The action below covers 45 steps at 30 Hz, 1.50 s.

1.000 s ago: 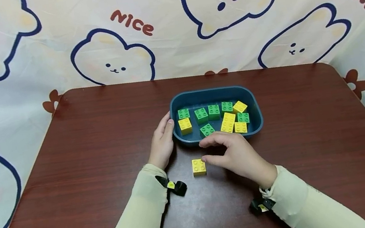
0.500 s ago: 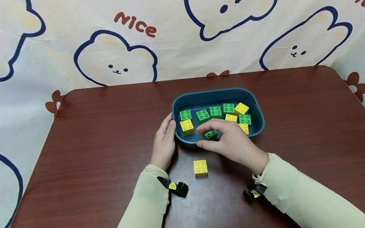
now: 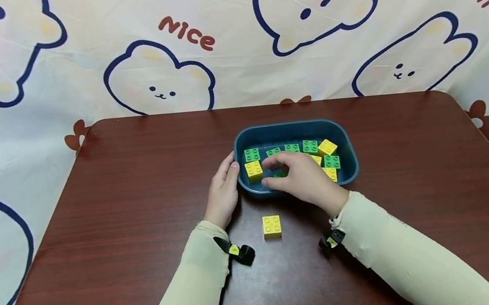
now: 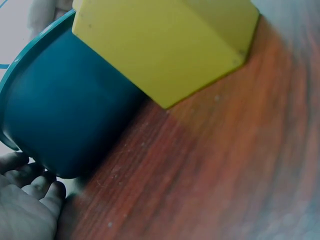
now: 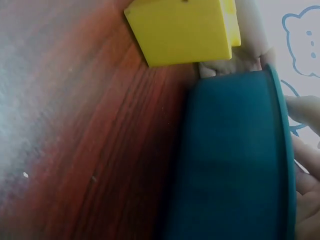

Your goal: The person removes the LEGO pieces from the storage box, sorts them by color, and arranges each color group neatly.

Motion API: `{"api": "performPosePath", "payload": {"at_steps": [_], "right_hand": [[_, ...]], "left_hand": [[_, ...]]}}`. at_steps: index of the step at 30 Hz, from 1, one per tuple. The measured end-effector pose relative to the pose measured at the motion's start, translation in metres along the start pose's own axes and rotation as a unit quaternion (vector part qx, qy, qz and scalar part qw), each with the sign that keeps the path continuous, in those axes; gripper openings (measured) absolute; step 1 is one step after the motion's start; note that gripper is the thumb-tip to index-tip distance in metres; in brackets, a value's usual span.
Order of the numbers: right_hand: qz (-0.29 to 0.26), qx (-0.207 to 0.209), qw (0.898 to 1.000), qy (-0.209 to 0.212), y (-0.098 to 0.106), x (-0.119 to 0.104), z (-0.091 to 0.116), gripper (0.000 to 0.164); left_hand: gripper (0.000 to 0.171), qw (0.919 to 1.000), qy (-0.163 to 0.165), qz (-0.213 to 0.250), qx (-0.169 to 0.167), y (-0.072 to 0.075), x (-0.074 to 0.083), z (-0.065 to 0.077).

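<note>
My left hand (image 3: 224, 191) holds the left end of a dark blue tray (image 3: 289, 127), its thumb at the rim and fingers along the outer wall. In the left wrist view, that hand's fingertips (image 4: 54, 192) curl against the tray's lower edge. Over the tray's front rim reaches my right hand (image 3: 303, 177), thumb and index finger apart above a partly hidden green brick (image 3: 280, 173). A yellow brick (image 3: 254, 171) lies inside, left of those fingertips. On the table in front of the tray sits another yellow brick (image 3: 272, 226), large in both wrist views.
Several more green bricks (image 3: 310, 146) and yellow bricks (image 3: 327, 147) lie in the tray, some behind the right hand. The brown wooden table (image 3: 153, 163) ends at a pale curtain (image 3: 239, 66) with cartoon bears. Each wrist wears a black camera (image 3: 244, 255).
The right hand has moved from beside the loose yellow brick, forward over the rim and into the tray. The left hand stays at the tray's end, and the loose brick has not moved.
</note>
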State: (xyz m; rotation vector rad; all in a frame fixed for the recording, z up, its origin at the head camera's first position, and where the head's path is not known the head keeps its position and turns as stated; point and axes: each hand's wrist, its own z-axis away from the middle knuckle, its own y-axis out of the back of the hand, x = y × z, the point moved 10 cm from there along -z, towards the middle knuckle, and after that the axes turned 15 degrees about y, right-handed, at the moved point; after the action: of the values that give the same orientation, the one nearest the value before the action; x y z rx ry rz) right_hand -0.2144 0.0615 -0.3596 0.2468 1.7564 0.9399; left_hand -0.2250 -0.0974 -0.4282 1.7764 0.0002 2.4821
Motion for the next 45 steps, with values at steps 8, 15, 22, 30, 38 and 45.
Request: {"api": "performPosePath", "payload": {"at_steps": [8, 15, 22, 30, 38, 45], "right_hand": [[0.011, -0.012, 1.0, -0.006, 0.0, 0.004, -0.01, 0.041], [0.029, -0.027, 0.999, -0.007, -0.004, 0.005, -0.017, 0.039], [0.049, -0.045, 0.998, 0.005, -0.008, 0.005, -0.025, 0.038], [0.077, -0.058, 0.995, 0.014, -0.01, 0.005, -0.032, 0.038], [0.091, -0.064, 0.993, 0.03, -0.013, 0.004, -0.035, 0.034], [0.092, -0.07, 0.992, 0.046, -0.014, 0.004, -0.039, 0.034]], "left_hand": [[0.048, 1.0, 0.0, 0.003, -0.004, 0.0, 0.001, 0.002], [0.047, 1.0, 0.0, -0.001, -0.004, 0.0, 0.002, 0.002], [0.047, 1.0, -0.002, -0.005, 0.001, 0.001, 0.003, 0.002], [0.047, 0.9999, -0.011, -0.001, -0.001, 0.001, 0.002, 0.002], [0.047, 0.9999, -0.015, -0.002, 0.002, 0.001, 0.002, 0.002], [0.046, 0.9999, -0.012, -0.007, 0.006, 0.002, 0.002, 0.001]]}}
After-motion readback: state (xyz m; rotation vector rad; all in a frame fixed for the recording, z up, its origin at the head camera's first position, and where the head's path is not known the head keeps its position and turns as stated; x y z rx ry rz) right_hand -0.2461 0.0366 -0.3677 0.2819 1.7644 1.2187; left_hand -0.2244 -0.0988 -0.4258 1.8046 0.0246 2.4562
